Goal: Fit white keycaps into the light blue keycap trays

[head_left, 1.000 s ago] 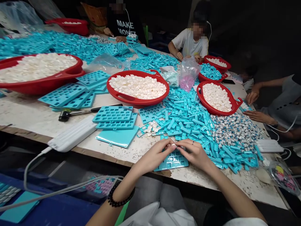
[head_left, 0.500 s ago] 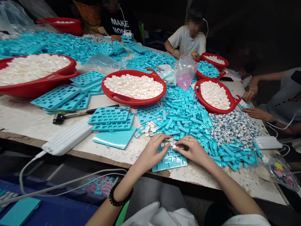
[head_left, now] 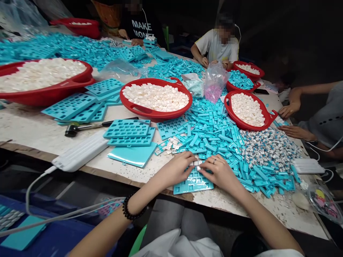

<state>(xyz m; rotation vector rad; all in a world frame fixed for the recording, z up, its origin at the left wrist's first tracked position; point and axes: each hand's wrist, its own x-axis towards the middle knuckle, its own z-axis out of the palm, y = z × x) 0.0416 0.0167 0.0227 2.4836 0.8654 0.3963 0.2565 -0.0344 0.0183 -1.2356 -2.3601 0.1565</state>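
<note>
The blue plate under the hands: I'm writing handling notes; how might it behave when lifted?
The blue plate is probably stiff, as it lies flat with straight edges; likely light, being thin and full of openings; perhaps slippery, given its glossy sheen.

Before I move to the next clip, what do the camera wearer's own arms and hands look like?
Both the left hand and right hand are ungloved, with bare forearms. A black, bumpy bracelet circles the left wrist. A thin, shiny ring sits on a right-hand finger. A pale sleeve shows at the right arm's lower end.
</note>
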